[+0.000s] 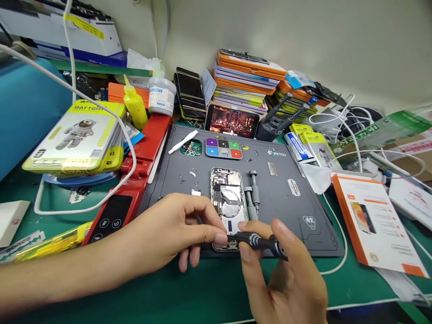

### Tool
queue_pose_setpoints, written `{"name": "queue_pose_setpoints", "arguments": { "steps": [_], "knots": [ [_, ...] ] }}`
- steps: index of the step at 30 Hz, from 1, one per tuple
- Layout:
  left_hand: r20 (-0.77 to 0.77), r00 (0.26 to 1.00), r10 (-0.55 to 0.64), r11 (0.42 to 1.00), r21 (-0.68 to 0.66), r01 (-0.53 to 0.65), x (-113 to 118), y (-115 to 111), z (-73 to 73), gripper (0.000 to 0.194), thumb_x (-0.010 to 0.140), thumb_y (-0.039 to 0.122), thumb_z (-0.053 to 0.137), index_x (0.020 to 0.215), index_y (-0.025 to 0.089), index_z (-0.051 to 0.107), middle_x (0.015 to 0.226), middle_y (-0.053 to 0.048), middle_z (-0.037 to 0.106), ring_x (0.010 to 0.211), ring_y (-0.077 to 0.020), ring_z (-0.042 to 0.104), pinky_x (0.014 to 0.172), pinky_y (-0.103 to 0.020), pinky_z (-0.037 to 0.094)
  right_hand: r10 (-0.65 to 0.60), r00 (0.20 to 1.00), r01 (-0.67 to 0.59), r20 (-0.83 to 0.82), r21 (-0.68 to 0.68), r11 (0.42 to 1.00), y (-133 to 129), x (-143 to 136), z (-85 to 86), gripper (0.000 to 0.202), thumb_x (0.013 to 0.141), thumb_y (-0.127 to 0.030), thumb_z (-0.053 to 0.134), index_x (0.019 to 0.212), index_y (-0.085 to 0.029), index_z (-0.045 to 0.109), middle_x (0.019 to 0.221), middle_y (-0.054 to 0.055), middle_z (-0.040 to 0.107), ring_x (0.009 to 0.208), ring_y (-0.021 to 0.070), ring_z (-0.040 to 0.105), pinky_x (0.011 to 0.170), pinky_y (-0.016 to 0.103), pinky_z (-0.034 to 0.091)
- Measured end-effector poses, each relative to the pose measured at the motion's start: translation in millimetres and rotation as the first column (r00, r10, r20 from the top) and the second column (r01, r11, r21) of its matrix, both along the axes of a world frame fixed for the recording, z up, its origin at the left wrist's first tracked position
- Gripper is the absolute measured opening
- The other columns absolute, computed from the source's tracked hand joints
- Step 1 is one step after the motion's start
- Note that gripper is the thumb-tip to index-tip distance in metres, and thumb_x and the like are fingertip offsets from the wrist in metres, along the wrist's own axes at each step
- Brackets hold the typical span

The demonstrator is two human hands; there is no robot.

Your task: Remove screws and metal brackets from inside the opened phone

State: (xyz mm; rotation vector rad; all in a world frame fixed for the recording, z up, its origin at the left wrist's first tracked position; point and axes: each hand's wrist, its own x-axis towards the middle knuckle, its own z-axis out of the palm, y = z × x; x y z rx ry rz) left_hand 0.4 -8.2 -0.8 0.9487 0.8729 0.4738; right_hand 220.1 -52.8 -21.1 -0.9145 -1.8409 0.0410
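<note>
An opened phone [240, 193] lies on the grey work mat [280, 180], its circuit board and a round coil exposed. My right hand [290, 274] grips a black screwdriver [258, 241], held nearly level and pointing left over the phone's lower end. My left hand [184, 225] is closed in a pinch beside the screwdriver's tip; its fingertips hide whatever is between them, as well as part of the phone's bottom edge. Two dark screwdrivers [254, 191] lie just right of the phone. Tiny loose parts [192, 173] are scattered to its left.
Behind the phone sit a coloured screw tray [224, 148], a white plastic tool [182, 141] and a propped phone playing video [232, 121]. A red device [121, 209] and battery boxes [77, 135] border the left. An orange-white box [378, 225] lies right; a white cable [130, 135] loops across the left.
</note>
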Motion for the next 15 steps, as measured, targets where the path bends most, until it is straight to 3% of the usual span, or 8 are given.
{"name": "queue_pose_setpoints", "arguments": {
  "steps": [3,4,5,6,8,11,15],
  "knots": [
    [0.004,1.0,-0.008,1.0,-0.01,0.008,0.9,0.4,0.7,0.03,0.09,0.043,0.087,0.095,0.016,0.075,0.072,0.002,0.068,0.057,-0.0108,0.065,0.05,-0.015,0.053,-0.06,0.998,0.06,-0.002,-0.014,0.998,-5.6,4.5,11.9,0.073,0.089,0.007,0.073,0.155,-0.02,0.057,0.107,0.001,0.08,0.082,0.0174,0.079,0.069,0.028,0.07],
    [-0.003,1.0,-0.013,1.0,-0.007,0.013,1.2,0.5,1.2,0.029,0.091,0.043,0.086,0.096,0.016,0.076,0.075,0.001,0.07,0.058,-0.0108,0.066,0.05,-0.015,0.053,-0.023,0.999,0.023,0.03,0.012,1.0,-7.9,4.1,15.3,0.07,0.092,-0.001,0.076,0.156,-0.019,0.055,0.103,0.001,0.08,0.074,0.0165,0.078,0.062,0.026,0.069],
    [-0.01,1.0,-0.018,1.0,-0.006,0.018,1.5,0.7,1.8,0.028,0.091,0.042,0.085,0.096,0.016,0.077,0.076,0.0,0.071,0.059,-0.0109,0.067,0.051,-0.015,0.053,-0.082,0.996,0.085,0.031,-0.131,0.988,-10.3,2.1,17.6,0.057,0.098,-0.011,0.076,0.15,-0.023,0.057,0.104,0.001,0.08,0.077,0.0186,0.079,0.065,0.03,0.071],
    [-0.017,1.0,-0.024,1.0,-0.004,0.024,1.6,0.8,2.4,0.027,0.091,0.041,0.084,0.097,0.015,0.078,0.078,-0.001,0.072,0.06,-0.011,0.067,0.052,-0.015,0.053,-0.191,0.979,0.178,-0.064,-0.167,0.97,-12.5,-1.4,18.5,0.042,0.106,-0.025,0.071,0.145,-0.029,0.057,0.102,0.001,0.078,0.076,0.019,0.078,0.062,0.032,0.07],
    [-0.028,0.999,-0.032,0.999,0.003,0.033,1.3,1.0,3.7,0.023,0.091,0.037,0.083,0.097,0.015,0.079,0.081,-0.002,0.073,0.062,-0.0114,0.069,0.053,-0.015,0.053,-0.355,0.891,0.312,-0.284,-0.186,0.932,-16.2,-11.2,16.8,0.044,0.108,-0.046,0.069,0.148,-0.037,0.052,0.097,-0.001,0.075,0.072,0.0202,0.076,0.058,0.035,0.068],
    [-0.02,0.999,-0.037,0.999,0.018,0.037,0.3,1.6,5.8,0.019,0.091,0.034,0.082,0.095,0.015,0.08,0.085,-0.003,0.074,0.064,-0.0115,0.07,0.054,-0.016,0.053,-0.355,0.861,0.3,-0.363,-0.201,0.933,-18.9,-23.1,10.8,0.056,0.105,-0.052,0.072,0.154,-0.038,0.049,0.095,-0.002,0.076,0.07,0.0208,0.074,0.063,0.039,0.068],
    [0.013,1.0,-0.025,0.999,0.023,0.024,-0.3,2.5,8.4,0.017,0.092,0.031,0.082,0.094,0.014,0.08,0.084,-0.002,0.075,0.065,-0.0114,0.07,0.054,-0.015,0.053,-0.324,0.886,0.273,-0.331,-0.194,0.942,-18.4,-22.4,7.8,0.055,0.109,-0.048,0.069,0.159,-0.039,0.048,0.096,-0.002,0.078,0.072,0.0198,0.077,0.067,0.037,0.07]
  ]
}}
